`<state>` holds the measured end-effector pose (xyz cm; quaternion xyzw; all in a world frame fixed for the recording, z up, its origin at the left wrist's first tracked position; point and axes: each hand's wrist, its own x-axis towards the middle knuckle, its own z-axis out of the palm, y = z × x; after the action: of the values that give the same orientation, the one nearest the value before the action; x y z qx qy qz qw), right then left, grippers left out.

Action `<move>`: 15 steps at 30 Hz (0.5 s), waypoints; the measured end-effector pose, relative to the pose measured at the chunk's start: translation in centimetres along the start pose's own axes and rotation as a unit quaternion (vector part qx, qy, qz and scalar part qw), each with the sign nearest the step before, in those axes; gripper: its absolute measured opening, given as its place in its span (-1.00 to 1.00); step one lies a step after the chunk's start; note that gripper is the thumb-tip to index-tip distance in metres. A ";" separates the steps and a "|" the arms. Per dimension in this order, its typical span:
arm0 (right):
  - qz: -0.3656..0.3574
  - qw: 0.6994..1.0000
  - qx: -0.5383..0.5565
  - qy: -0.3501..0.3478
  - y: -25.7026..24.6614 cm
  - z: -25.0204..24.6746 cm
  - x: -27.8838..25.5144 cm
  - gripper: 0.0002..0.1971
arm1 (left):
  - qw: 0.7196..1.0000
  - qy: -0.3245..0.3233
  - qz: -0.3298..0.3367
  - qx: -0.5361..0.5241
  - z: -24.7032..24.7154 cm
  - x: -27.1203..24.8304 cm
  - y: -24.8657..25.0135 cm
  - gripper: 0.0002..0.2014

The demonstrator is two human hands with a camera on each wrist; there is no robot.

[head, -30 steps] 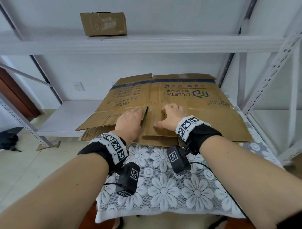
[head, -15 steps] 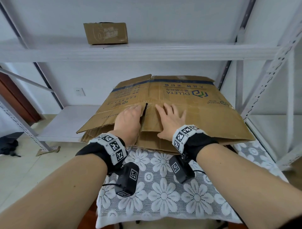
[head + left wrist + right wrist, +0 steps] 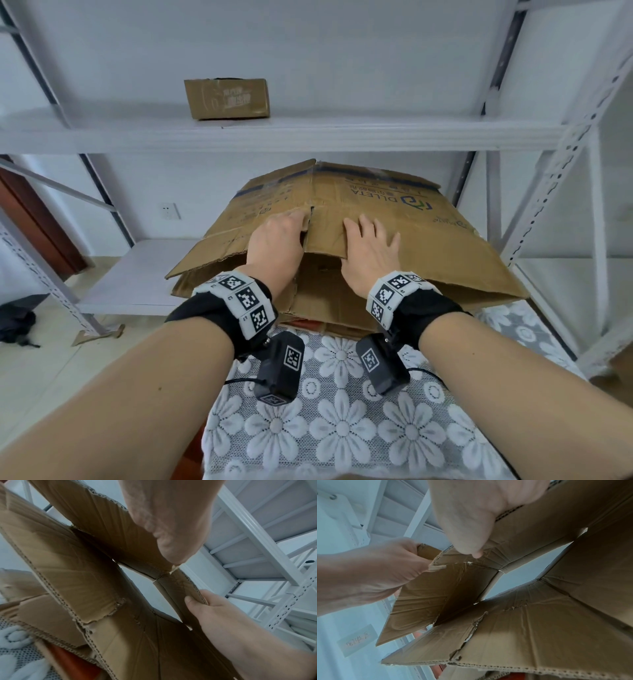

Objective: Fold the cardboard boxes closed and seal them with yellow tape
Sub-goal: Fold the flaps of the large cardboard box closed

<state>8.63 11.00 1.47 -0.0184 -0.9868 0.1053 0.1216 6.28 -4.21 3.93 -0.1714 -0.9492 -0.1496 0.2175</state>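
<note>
A large brown cardboard box (image 3: 428, 246), printed in blue, lies half flattened on the cloth-covered table, with its upper panel tented up. My left hand (image 3: 279, 240) grips the near left flap beside the slit, fingers on top. My right hand (image 3: 370, 250) holds the near right flap, fingers spread over it and thumb beneath. The left wrist view shows the box's open inside (image 3: 77, 574) and the right hand (image 3: 204, 604) pinching a flap edge. In the right wrist view the left hand (image 3: 390, 563) grips its flap edge over the hollow box (image 3: 556, 615). No yellow tape is in view.
A small closed cardboard box (image 3: 226, 98) sits on the upper white shelf (image 3: 376, 133). White metal shelf posts (image 3: 561, 178) stand close on the right. A lower shelf (image 3: 137, 274) is at left. White flower lace cloth (image 3: 342, 428) covers the table. A black bag (image 3: 17, 322) lies on the floor.
Both hands have lifted the near flaps, so the flat box has opened and its upper panel has risen. The right hand's curled fingers have spread out over its flap.
</note>
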 end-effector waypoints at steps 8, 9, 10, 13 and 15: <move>0.035 0.997 0.071 0.015 1.3 -1.1 0.1 -0.38 | 0.994 0.047 -0.056 0.076 -0.7 0.2 0.9 -0.64; 0.040 0.996 0.080 0.019 1.5 -1.2 0.1 -0.39 | 0.991 0.050 -0.074 0.095 -0.8 0.2 0.8 -0.62; 0.046 0.995 0.089 0.023 1.7 -1.3 0.2 -0.39 | 0.988 0.050 -0.094 0.109 -1.0 0.2 0.7 -0.58; 0.055 0.992 0.106 0.033 1.9 -1.6 0.3 -0.40 | 0.980 0.046 -0.153 0.117 -1.7 0.3 0.1 -0.47; 0.054 0.992 0.111 0.040 1.8 -1.7 0.3 -0.39 | 0.978 0.049 -0.179 0.098 -2.0 0.4 -0.4 -0.43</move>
<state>8.75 13.15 2.79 -0.0619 -0.9609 0.2198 0.1567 6.49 -5.20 5.71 0.0311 -0.9628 -0.1009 0.2487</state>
